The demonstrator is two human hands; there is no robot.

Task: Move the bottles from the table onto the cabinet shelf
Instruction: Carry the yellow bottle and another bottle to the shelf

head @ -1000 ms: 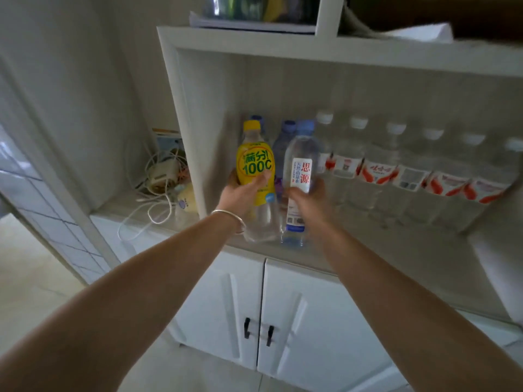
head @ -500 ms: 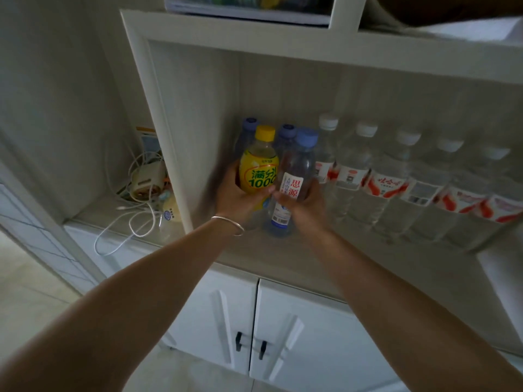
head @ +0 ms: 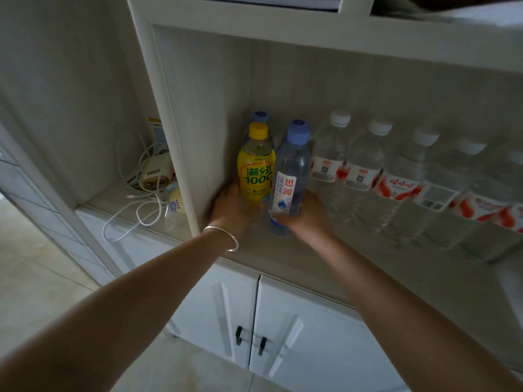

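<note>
two bottles stand side by side at the left end of a pale wood-grain cabinet shelf (head: 283, 258), inside a white-framed open compartment. behind the yellow one a blue-capped bottle (head: 261, 116) is mostly hidden. to the right, a row of clear water bottles (head: 365, 165) with white caps and red-and-white labels runs along the back of the shelf, blurring toward the frame's edge. beyond the white side panel (head: 172, 128), a separate nook holds tangled white cables (head: 135, 213) and a small charger-like device (head: 154, 172). below the shelf are white cabinet doors (head: 305, 349) with dark handles, and pale floor tiles show at lower left.

the yellow bottle (head: 256, 165), yellow-capped, sits upright on the shelf with the left hand (head: 230, 207) wrapped around its lower part, fingers closed on it from the left. the clear bottle with a blue cap (head: 290, 176) stands just beside it, touching or nearly so, and the right hand (head: 304, 215) clasps its base from the right, thumb across the front. whether either bottle's bottom fully rests on the shelf is hard to tell.

both bare forearms reach forward and upward from the lower corners, converging at the bottles. a thin silver bangle (head: 222, 239) circles the left wrist.
</note>
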